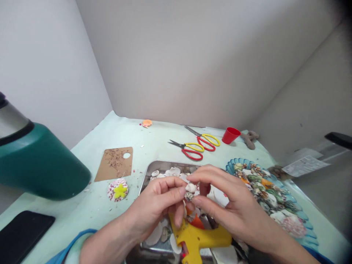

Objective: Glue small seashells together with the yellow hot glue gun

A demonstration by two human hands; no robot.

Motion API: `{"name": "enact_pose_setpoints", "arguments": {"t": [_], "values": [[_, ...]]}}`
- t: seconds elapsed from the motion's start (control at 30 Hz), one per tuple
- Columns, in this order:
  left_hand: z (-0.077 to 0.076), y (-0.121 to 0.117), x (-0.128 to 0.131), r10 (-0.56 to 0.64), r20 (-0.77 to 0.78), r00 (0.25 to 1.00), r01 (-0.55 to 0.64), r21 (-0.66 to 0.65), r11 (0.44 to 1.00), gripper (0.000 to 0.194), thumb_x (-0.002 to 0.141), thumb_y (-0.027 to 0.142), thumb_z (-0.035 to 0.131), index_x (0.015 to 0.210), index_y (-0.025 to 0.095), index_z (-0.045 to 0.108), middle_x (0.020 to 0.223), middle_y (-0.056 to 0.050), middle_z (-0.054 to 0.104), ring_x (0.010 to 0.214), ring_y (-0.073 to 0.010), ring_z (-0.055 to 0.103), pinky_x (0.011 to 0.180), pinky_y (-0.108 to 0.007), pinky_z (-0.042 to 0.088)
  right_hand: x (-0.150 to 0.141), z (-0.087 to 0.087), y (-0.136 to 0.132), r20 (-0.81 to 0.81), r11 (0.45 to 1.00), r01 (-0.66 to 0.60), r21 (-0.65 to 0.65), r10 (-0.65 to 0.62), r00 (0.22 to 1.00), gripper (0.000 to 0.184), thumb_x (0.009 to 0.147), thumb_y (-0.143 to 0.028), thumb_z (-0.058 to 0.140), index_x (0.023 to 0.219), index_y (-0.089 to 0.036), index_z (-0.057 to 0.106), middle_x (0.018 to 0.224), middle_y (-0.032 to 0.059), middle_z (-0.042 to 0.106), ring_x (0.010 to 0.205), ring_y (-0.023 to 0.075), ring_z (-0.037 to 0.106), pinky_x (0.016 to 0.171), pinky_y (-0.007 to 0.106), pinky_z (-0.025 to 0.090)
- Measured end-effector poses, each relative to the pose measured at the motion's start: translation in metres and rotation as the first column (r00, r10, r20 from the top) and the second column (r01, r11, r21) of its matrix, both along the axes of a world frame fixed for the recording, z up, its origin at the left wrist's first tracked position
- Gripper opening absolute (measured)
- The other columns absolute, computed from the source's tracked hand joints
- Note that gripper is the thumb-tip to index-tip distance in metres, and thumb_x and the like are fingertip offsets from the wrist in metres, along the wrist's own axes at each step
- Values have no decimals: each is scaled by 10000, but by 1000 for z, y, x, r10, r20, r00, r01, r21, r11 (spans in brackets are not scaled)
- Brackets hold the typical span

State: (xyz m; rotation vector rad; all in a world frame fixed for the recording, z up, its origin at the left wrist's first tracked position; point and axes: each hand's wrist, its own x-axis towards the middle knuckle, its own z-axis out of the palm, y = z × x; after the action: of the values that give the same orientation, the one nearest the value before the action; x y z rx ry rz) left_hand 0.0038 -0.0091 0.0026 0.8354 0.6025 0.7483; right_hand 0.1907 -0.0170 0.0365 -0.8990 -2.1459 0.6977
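Over a metal tray [154, 165] of shells, my two hands meet around a few small shells. My left hand [156, 201] pinches them from the left between thumb and fingers. From the other side my right hand [233, 200] grips them with thumb and fingertips. A white shell [190, 188] shows on top, with a dark speckled shell [189, 196] just beneath it; whether they are joined I cannot tell. Below the hands a yellow glue gun [202, 238] lies across the tray, partly behind my right hand.
A blue shell-shaped dish [309, 234] of shells stands right. Behind are two scissors [194, 150], [206, 139], a red cup [230, 135] and an orange piece [147, 123]. Left are a cardboard piece [118, 163], a star-topped disc [117, 190], a green bottle [44, 165] and a phone [26, 234].
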Motion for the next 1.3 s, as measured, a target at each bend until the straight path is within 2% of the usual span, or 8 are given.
{"name": "enact_pose_setpoints", "arguments": {"t": [0.13,0.27,0.47,0.67,0.8,1.03,1.3], "values": [[0,-1,3,-16,-56,998,18,27,999,269,905,369,470,788,143,558,467,7,580,373,-71,494,432,-166,394,0,3,2,7,999,24,29,-24,1000,218,872,-104,545,1060,-203,591,941,15,582,831,121,552,728,254,449],[1,-1,3,-38,-74,997,42,49,998,227,907,335,474,857,135,570,492,-1,596,385,-71,513,447,-168,416,-1,2,3,17,1000,6,24,-7,1000,255,885,-106,529,1108,-214,587,969,19,573,849,116,552,739,247,448],[3,-1,2,-17,-92,996,23,64,998,258,892,399,488,875,149,549,503,-19,621,413,-98,553,462,-193,447,-2,0,2,36,1000,3,15,-3,999,278,908,-115,497,1147,-234,578,1031,20,555,923,119,544,812,252,436],[2,-1,2,19,-18,1000,-18,55,998,212,919,382,429,944,183,497,522,-22,642,444,-127,604,474,-205,460,-1,-4,1,55,994,95,53,-98,994,216,827,-185,640,1024,-194,552,980,18,553,781,124,527,717,278,444],[4,-2,2,21,-42,999,-19,57,998,212,907,392,450,968,190,474,531,-33,658,460,-136,611,480,-212,459,-3,-5,1,104,989,124,76,-131,986,112,850,-146,576,943,-191,531,914,15,550,769,134,525,685,291,428],[4,-1,1,197,-121,973,-179,143,973,188,863,338,560,949,171,545,484,36,587,438,-77,522,482,-175,428,0,-3,1,121,986,129,107,-141,983,142,888,-148,523,1016,-208,535,944,14,559,788,130,521,705,284,418],[4,-1,1,211,-181,961,-186,142,972,222,813,350,622,926,166,570,479,47,562,433,-80,496,472,-188,407,-2,-5,2,94,988,140,68,-146,985,157,879,-134,531,1017,-209,547,920,-2,569,748,113,525,694,267,423]]}}
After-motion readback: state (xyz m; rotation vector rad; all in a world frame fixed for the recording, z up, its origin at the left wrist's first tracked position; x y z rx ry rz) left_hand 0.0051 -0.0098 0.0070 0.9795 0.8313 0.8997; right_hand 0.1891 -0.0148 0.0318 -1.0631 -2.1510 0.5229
